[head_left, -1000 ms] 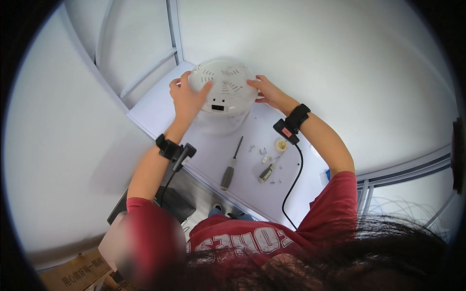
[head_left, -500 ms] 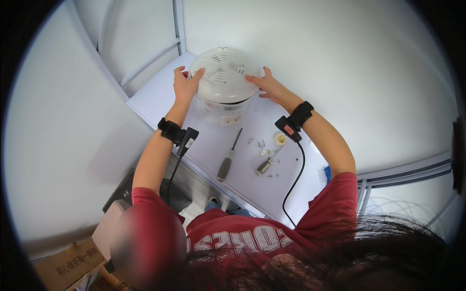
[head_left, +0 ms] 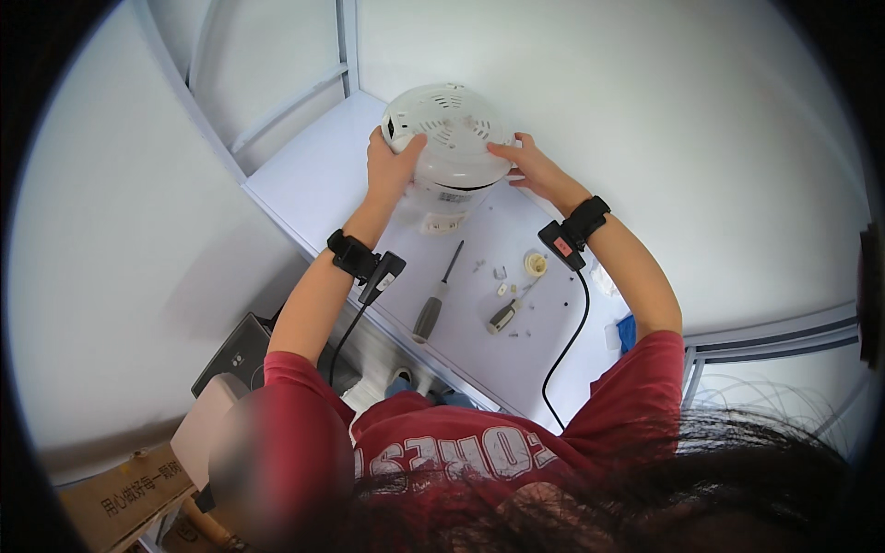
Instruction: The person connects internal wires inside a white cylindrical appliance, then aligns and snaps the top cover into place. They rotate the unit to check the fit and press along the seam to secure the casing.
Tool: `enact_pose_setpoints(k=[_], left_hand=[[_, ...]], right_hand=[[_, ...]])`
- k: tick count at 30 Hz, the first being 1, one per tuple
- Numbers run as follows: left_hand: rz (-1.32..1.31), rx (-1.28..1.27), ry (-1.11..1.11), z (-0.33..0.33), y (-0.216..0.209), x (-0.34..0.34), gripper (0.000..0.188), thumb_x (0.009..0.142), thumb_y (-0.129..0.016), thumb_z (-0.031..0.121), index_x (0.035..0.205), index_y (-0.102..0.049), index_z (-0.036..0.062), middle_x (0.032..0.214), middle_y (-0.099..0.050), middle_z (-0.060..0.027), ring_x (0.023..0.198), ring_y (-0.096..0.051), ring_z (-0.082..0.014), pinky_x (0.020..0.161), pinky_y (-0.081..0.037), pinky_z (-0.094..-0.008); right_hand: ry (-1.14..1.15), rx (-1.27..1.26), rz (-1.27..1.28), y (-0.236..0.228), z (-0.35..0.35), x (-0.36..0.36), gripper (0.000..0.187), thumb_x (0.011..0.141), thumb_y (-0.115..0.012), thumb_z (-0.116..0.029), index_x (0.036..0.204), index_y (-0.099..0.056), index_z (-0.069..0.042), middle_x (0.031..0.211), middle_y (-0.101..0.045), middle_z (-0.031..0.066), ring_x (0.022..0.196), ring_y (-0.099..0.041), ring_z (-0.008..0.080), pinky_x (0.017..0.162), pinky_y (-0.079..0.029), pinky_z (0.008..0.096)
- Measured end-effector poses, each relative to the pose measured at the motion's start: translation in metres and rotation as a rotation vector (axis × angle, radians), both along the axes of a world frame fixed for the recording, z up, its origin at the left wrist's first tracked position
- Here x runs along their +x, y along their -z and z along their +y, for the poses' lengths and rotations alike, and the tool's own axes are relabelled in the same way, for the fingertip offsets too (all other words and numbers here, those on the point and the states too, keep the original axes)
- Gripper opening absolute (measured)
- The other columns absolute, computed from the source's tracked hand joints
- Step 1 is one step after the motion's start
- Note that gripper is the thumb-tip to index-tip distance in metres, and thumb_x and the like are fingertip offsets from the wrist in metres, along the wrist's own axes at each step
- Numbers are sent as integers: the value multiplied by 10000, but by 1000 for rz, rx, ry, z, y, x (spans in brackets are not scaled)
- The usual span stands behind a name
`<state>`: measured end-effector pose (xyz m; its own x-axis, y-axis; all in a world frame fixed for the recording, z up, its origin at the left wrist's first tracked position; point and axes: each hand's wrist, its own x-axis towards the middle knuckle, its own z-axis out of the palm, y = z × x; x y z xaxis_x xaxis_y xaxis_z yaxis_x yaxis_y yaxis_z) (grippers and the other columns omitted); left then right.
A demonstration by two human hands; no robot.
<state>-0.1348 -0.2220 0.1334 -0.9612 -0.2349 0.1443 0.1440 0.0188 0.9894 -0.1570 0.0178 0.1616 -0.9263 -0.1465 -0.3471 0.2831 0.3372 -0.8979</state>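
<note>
A white, rounded appliance, which looks like an upturned rice cooker (head_left: 446, 196), stands toward the far side of the white table. Its vented base cover (head_left: 454, 152) faces up, with slots in groups. Along the front, a dark gap shows between cover and body; another dark opening is at the cover's left side. My left hand (head_left: 395, 161) grips the cover's left edge, thumb on top. At the right edge, my right hand (head_left: 530, 166) has its thumb on the cover and its other fingers lower down the side, partly hidden.
Nearer me lie a long grey-handled screwdriver (head_left: 435, 304) and a shorter screwdriver (head_left: 503, 318). Several small screws and bits surround a round cream-coloured part (head_left: 536, 264). A blue item (head_left: 627, 333) is near my right elbow. Black cables hang from both wrist devices. A cardboard box (head_left: 129, 498) stands lower left.
Both hands and the base cover have shifted right and slightly away from me. The dark opening at the cover's left side now shows. The screwdrivers lie as before.
</note>
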Motion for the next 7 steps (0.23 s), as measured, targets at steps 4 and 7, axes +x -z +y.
enact_pose_setpoints(k=[4, 7], left_hand=[[52, -78, -74, -7, 14, -10, 754, 751, -737, 365, 1295, -437, -62, 1159, -600, -223, 1016, -626, -299, 885, -500, -369], [28, -92, -78, -11, 23, -14, 769, 754, -735, 347, 1336, -410, -38, 1193, -593, -212, 992, -635, -326, 862, -528, -418]], right_hand=[[1, 39, 48, 0, -9, 4, 1140, 754, -714, -553, 1473, -32, 12, 1404, -362, 254, 1252, -417, 392, 1077, -272, 548], [-19, 5, 70, -4, -11, 7, 1124, 759, -713, -544, 1479, -38, -6, 1416, -353, 254, 1280, -400, 376, 1074, -267, 563]])
